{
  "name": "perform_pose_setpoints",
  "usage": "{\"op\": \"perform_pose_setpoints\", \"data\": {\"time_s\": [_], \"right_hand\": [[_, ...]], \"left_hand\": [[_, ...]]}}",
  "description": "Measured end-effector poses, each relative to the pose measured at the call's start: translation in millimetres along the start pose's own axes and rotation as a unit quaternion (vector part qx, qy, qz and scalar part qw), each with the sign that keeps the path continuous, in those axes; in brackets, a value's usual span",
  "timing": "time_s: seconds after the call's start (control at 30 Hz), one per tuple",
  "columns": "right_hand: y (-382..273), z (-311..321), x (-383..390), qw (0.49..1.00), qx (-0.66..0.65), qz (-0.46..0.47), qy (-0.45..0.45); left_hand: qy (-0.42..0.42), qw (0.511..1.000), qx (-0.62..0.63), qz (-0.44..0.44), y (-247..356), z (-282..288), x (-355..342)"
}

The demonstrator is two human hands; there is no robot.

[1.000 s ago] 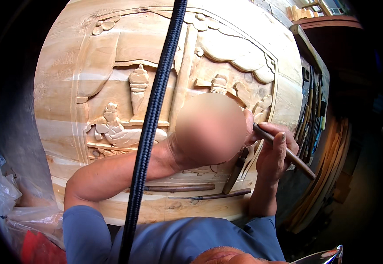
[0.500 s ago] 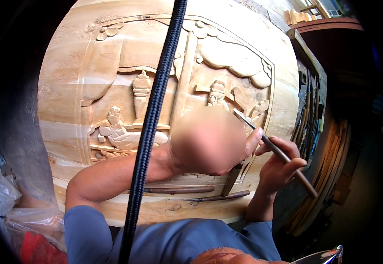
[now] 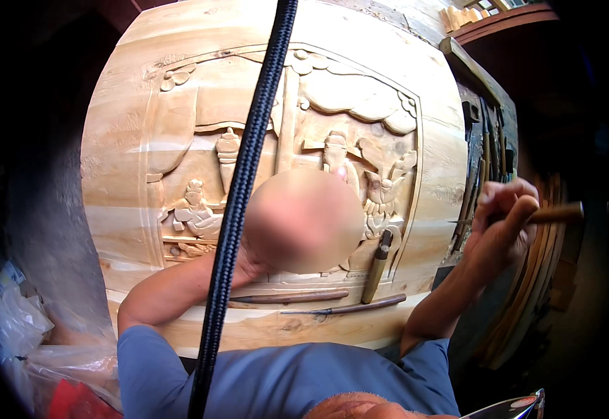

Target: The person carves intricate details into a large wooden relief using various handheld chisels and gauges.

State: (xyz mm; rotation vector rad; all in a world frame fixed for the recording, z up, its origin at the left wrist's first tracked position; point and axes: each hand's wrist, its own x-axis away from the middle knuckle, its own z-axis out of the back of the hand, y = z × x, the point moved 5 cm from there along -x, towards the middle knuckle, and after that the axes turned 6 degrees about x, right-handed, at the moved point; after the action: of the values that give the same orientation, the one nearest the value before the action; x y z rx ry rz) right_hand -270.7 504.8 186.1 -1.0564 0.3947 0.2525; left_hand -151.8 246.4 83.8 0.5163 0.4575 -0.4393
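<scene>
A large pale wooden panel [image 3: 126, 126] lies before me, carved in relief with figures, drapery and scalloped borders. My left hand [image 3: 304, 223] rests over the middle of the carving, near a standing figure [image 3: 336, 150]; a blur hides its fingers. To the right of the panel, my right hand [image 3: 503, 216] is raised, its fingers closed around a carving chisel [image 3: 557, 212] with a brown wooden handle. Two slim wooden-handled tools [image 3: 294, 297] lie along the panel's near edge. A thicker-handled chisel [image 3: 375, 269] lies at the carving's lower right.
Several carving tools [image 3: 489, 143] lie in a row on a dark surface right of the panel. Long wooden boards [image 3: 528, 279] stand farther right. Clear plastic bags [image 3: 21, 314] and a red thing [image 3: 77, 399] sit at lower left. A black braided cable [image 3: 252, 146] crosses the view.
My right hand has moved up and right with the chisel, away from the carving and my left hand. The chisel has turned to lie nearly level. The thicker-handled chisel shows more fully.
</scene>
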Motion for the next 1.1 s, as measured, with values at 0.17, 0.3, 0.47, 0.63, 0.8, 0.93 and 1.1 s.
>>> {"op": "perform_pose_setpoints", "data": {"time_s": [0.17,0.3,0.47,0.63,0.8,0.93,1.1], "right_hand": [[-22.8,-53.4,-7.2,0.990,-0.108,-0.045,-0.084],[-55.8,-129.2,5.1,0.990,-0.055,0.106,-0.074],[-111.6,-211.7,53.5,0.965,-0.004,0.256,-0.054],[-110.0,-241.8,61.4,0.967,-0.030,0.249,-0.049],[-104.6,-248.6,53.9,0.963,-0.069,0.248,-0.084],[-104.4,-254.6,56.9,0.956,-0.106,0.247,-0.116],[-104.4,-254.2,57.1,0.960,-0.118,0.238,-0.093]], "left_hand": [[0.088,0.973,0.211,-0.031,-2.2,20.8,4.1],[0.096,0.823,0.537,0.159,-23.1,-4.7,30.3],[0.114,0.757,0.582,0.276,-39.5,8.9,27.5],[0.122,0.781,0.525,0.314,-41.4,17.2,20.3],[0.118,0.803,0.493,0.315,-33.3,7.8,22.9],[0.115,0.811,0.477,0.317,-30.0,8.9,24.9],[0.109,0.816,0.471,0.317,-26.9,8.0,24.1]]}}
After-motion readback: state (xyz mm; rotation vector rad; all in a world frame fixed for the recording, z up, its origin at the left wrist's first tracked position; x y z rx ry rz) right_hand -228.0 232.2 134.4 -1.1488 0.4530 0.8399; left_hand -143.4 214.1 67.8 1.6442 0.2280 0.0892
